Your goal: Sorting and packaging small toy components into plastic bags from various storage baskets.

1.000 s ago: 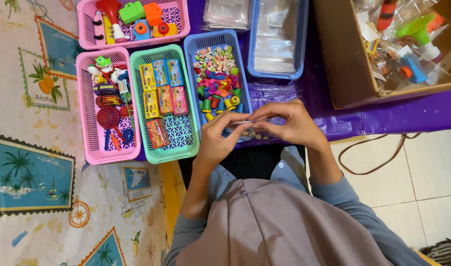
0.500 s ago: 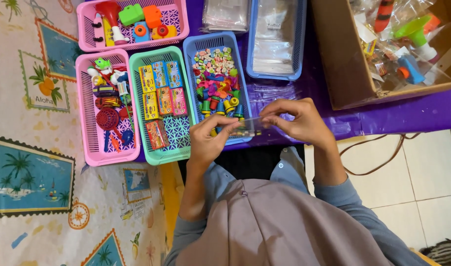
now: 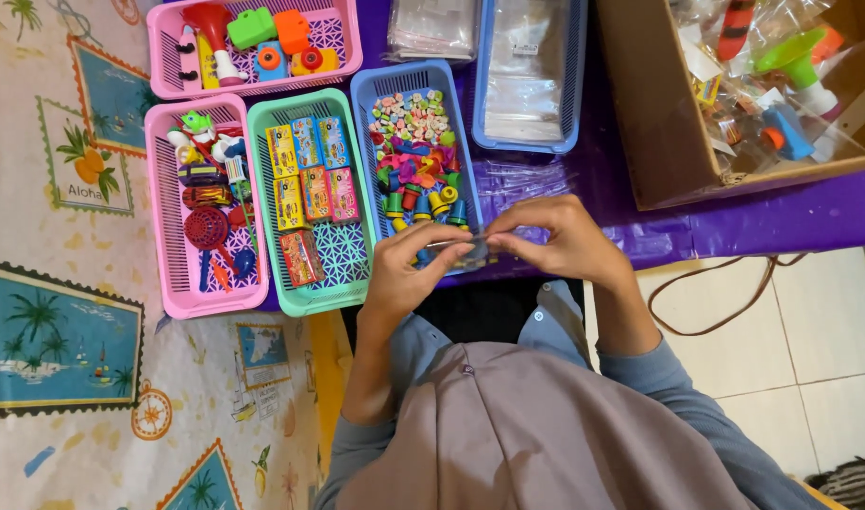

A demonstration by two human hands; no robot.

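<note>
Between the fingers of the left hand (image 3: 409, 274) and right hand (image 3: 560, 241), pinched shut, sits a small clear packet (image 3: 461, 251) (contents unclear); a loosened pinch could drop it beside the blue basket (image 3: 368, 142).

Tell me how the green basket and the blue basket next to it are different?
The green basket holds flat little boxes laid in rows; the blue basket holds a jumbled heap of tiny colourful pieces. The green basket has bare floor showing; the blue basket's near end is hidden by the hands. Both are plastic mesh, side by side.
</note>
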